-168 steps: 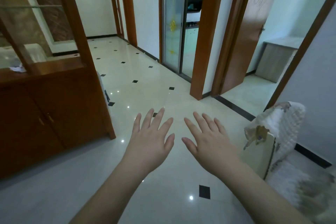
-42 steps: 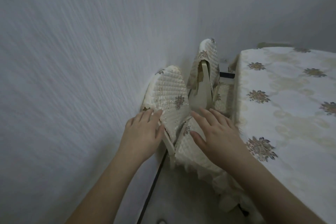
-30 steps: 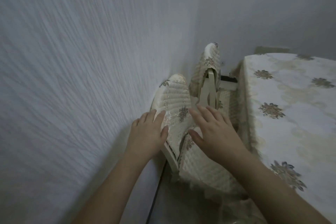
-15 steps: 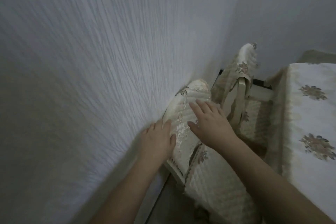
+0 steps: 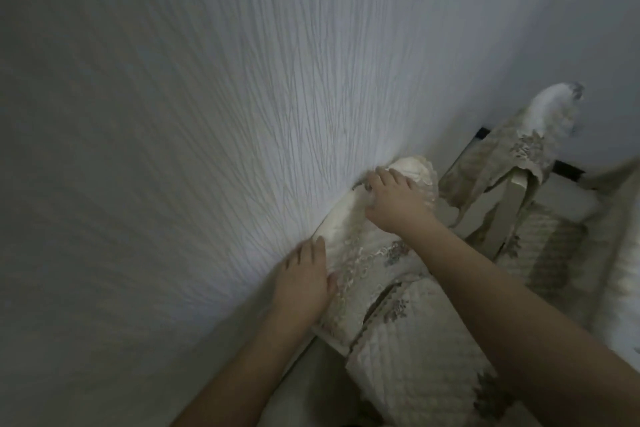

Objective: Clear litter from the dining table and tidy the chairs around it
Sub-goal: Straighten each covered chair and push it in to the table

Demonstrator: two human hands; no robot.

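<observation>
Close against the textured wall (image 5: 214,114), both hands sit on the backrest of the near chair (image 5: 360,253), which wears a quilted cream cover with floral patches. The left hand (image 5: 304,277) lies flat on the backrest's wall-side edge, fingers straight and together, pointing up along the wall, its grip unclosed and merely pressing on the fabric. The right hand (image 5: 398,201) is at the top of the backrest, fingers curled over the crest of the cover, gripping it; the fingertips reach toward the wall side. The backrest leans toward the wall and appears to touch it, though motion blur leaves the contact uncertain. Below the hands, the chair's quilted seat (image 5: 426,357) extends toward the viewer. A second chair (image 5: 519,163), covered the same way, stands just beyond the first, nearer the corner, its cover hanging loose off a pale frame. At the right edge, a strip of tablecloth on the table (image 5: 623,253) shows, blurred.
</observation>
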